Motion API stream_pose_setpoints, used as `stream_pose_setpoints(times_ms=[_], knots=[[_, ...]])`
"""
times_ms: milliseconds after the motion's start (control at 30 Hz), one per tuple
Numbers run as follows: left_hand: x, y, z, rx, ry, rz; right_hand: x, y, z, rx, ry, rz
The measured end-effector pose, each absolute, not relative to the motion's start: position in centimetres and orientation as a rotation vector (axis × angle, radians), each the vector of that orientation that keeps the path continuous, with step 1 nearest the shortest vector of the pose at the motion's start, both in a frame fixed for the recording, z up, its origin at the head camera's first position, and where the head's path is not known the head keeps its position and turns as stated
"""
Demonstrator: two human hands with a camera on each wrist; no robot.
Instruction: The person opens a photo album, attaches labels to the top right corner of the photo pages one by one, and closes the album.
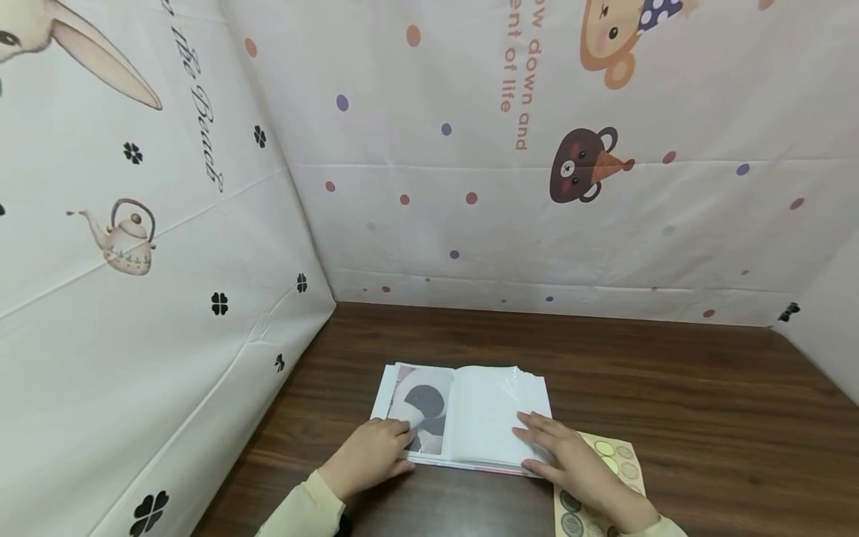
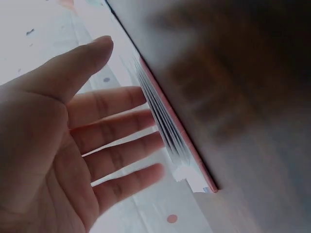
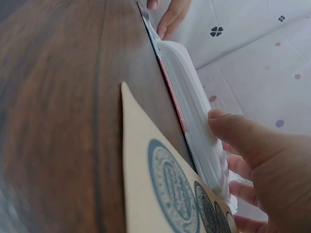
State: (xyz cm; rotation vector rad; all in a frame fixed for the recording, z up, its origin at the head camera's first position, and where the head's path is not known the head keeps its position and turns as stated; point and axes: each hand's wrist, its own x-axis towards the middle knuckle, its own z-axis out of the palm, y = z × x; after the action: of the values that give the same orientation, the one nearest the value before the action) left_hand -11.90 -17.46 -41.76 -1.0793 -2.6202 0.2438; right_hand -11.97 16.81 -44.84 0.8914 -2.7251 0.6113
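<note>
An open photo album [image 1: 486, 418] lies on the table. Its left page bears a photo [image 1: 429, 406] with a dark rounded shape; the right page looks white, under a glossy clear sleeve. My left hand [image 1: 372, 455] rests on the lower left corner of the album. In the left wrist view its fingers [image 2: 119, 131] are extended across the page edges, thumb apart. On the right page's outer edge lies my right hand [image 1: 570, 462], fingers spread and loosely bent. Its thumb touches the page edge in the right wrist view. Below that wrist is a yellowish sheet of round stickers [image 1: 631, 462], partly covered.
The dark wooden table [image 1: 705, 403] extends behind the album and to its right. A printed white cloth wall [image 1: 403, 246] stands at the back, and another [image 1: 168, 358] runs along the left side.
</note>
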Motion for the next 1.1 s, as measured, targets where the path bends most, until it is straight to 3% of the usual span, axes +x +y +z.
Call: stream_pose_setpoints(times_ms=[433, 833, 1100], knots=[[-9.4, -17.2, -41.7, -1.001, -3.029, 0.051, -11.7, 17.1, -44.7, 0.895, -2.715, 0.59], [-9.6, -16.1, -41.2, -0.899, -3.022, 0.003, -11.7, 16.9, -44.8, 0.895, -2.721, 0.587], [-10.1, -13.2, -40.6, -0.977, -2.874, 0.061, -11.4, 16.9, -44.6, 0.897, -2.725, 0.604]])
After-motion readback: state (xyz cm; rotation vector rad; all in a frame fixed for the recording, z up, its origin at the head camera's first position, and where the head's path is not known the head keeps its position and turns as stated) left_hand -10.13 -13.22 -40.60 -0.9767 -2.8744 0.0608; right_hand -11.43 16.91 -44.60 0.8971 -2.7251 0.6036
